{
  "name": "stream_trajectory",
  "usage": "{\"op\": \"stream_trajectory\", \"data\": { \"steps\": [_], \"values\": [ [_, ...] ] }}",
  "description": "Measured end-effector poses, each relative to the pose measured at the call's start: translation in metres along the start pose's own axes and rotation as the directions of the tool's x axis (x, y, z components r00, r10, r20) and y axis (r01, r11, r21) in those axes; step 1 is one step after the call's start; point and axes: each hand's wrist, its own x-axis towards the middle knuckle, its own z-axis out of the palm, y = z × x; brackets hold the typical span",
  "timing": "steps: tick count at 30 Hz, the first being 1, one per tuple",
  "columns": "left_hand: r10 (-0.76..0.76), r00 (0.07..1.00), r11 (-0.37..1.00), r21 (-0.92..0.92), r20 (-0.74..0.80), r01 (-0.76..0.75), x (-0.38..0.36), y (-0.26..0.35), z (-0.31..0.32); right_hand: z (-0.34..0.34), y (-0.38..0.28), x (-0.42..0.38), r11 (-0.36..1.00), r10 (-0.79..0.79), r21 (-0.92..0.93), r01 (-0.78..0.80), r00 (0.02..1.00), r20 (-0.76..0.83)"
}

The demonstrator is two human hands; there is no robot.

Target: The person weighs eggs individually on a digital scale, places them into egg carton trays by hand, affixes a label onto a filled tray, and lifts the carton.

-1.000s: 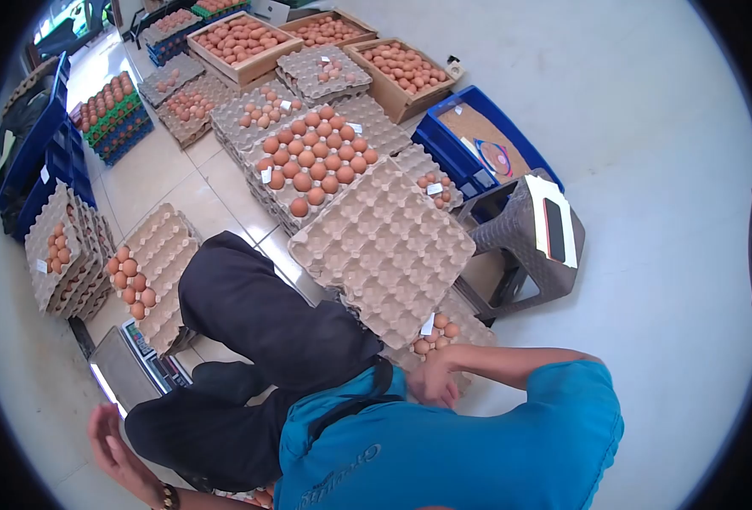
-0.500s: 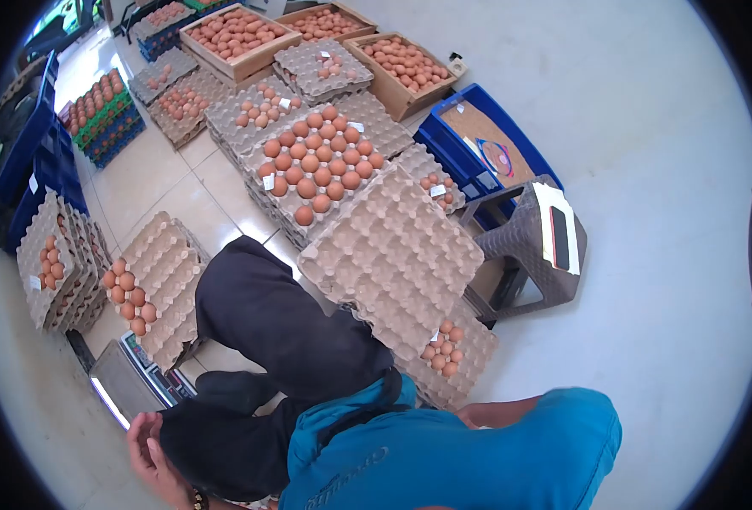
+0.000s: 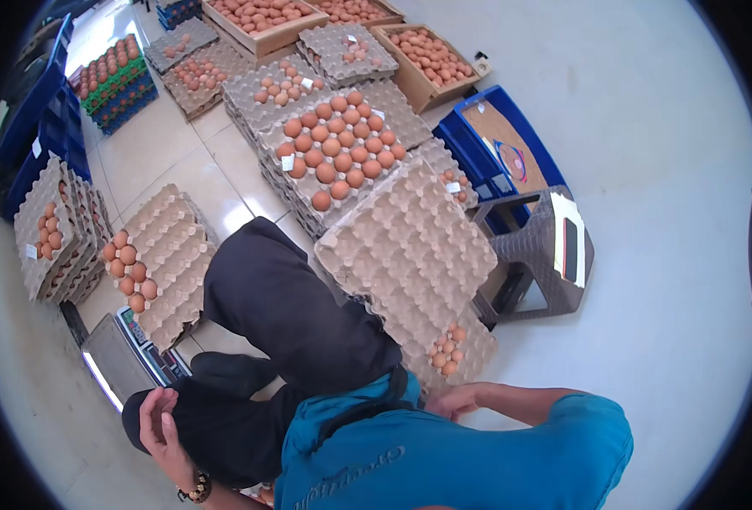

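My left hand (image 3: pixel 162 422), with a beaded bracelet at the wrist, is over my dark-trousered leg. Its fingers are loosely bent and parted, with nothing in them. Beyond it stands a digital scale (image 3: pixel 121 361) on the floor. My right hand (image 3: pixel 452 401) is low beside my waist, close to the near edge of a cardboard egg tray (image 3: pixel 478 347) that carries several brown eggs (image 3: pixel 448 348) and a small label. Its fingertips are hidden, so its grip cannot be made out. Empty cardboard egg trays (image 3: pixel 410 242) lie just ahead of it.
A partly filled egg tray (image 3: pixel 172 255) is left of my knee. Ahead is a stack topped with a fuller tray (image 3: pixel 333 144). Wooden crates of eggs (image 3: pixel 427 58) stand farther back. On the right are a blue bin (image 3: pixel 525 127) and a grey stool (image 3: pixel 567 289) with a phone.
My right hand has come into view beside the near egg tray. The left hand has shifted slightly up and right. The view has tilted, so the trays and crates appear shifted rightward.
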Motion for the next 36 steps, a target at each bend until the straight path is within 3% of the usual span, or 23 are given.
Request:
{"op": "stream_trajectory", "data": {
  "steps": [2,5,8,10,12,14,15,17,23,28,30,31,33,34,36],
  "values": [
    [-0.018,1.0,1.0,-0.011,0.019,0.018,-0.002,-0.004,0.0,0.017,-0.021,-0.011,0.993,-0.116,-0.01,0.118,0.956,-0.27],
    [-0.043,0.997,0.999,-0.029,0.069,0.045,0.001,-0.01,0.004,0.015,-0.023,-0.015,0.933,-0.36,-0.009,0.36,0.932,-0.03],
    [-0.086,0.992,0.993,-0.07,0.091,0.092,0.005,-0.005,0.008,0.009,-0.007,-0.02,0.889,-0.447,-0.134,0.437,0.894,-0.047],
    [-0.133,0.987,0.97,-0.194,0.086,0.147,0.005,0.0,0.014,0.015,-0.014,-0.027,0.875,-0.483,0.0,0.483,0.874,-0.047],
    [-0.164,0.981,0.981,-0.088,0.107,0.173,0.003,0.001,0.015,0.016,-0.012,-0.027,0.866,-0.499,-0.079,0.493,0.857,-0.13],
    [-0.039,0.987,0.999,-0.008,0.153,0.041,0.002,-0.003,0.011,0.005,-0.056,-0.019,0.881,-0.462,-0.222,0.419,0.863,-0.206],
    [0.032,0.994,0.995,-0.097,0.104,-0.022,-0.005,-0.007,0.012,0.008,-0.081,-0.012,0.883,-0.431,-0.308,0.354,0.87,-0.238],
    [0.117,0.992,0.989,-0.102,0.052,-0.111,-0.021,-0.014,0.005,0.014,-0.127,0.005,0.849,-0.38,-0.477,0.228,0.89,-0.252],
    [0.028,0.982,0.993,-0.107,-0.188,-0.049,-0.079,-0.014,-0.03,0.037,-0.182,0.038,0.699,-0.26,-0.715,0.018,0.938,-0.23],
    [-0.133,0.939,0.957,-0.288,-0.316,0.039,-0.12,-0.025,-0.048,0.043,-0.192,0.047,0.631,-0.198,-0.773,-0.065,0.95,-0.242],
    [-0.216,0.779,0.969,-0.229,-0.588,0.096,-0.147,-0.035,-0.064,0.045,-0.194,0.048,0.611,-0.184,-0.787,-0.085,0.952,-0.246],
    [-0.15,0.631,0.987,-0.153,-0.761,0.051,-0.171,-0.061,-0.077,0.045,-0.195,0.049,0.6,-0.181,-0.795,-0.092,0.952,-0.246],
    [-0.075,0.161,0.994,-0.06,-0.984,0.096,-0.225,-0.064,-0.113,0.047,-0.197,0.05,0.579,-0.17,-0.809,-0.104,0.954,-0.245],
    [0.029,-0.11,0.957,-0.004,-0.993,0.292,-0.259,-0.077,-0.134,0.047,-0.197,0.05,0.568,-0.165,-0.815,-0.112,0.955,-0.246],
    [0.37,-0.379,0.808,0.092,-0.848,0.582,-0.329,-0.107,-0.174,0.047,-0.198,0.052,0.552,-0.162,-0.825,-0.12,0.955,-0.247]
  ]
}}
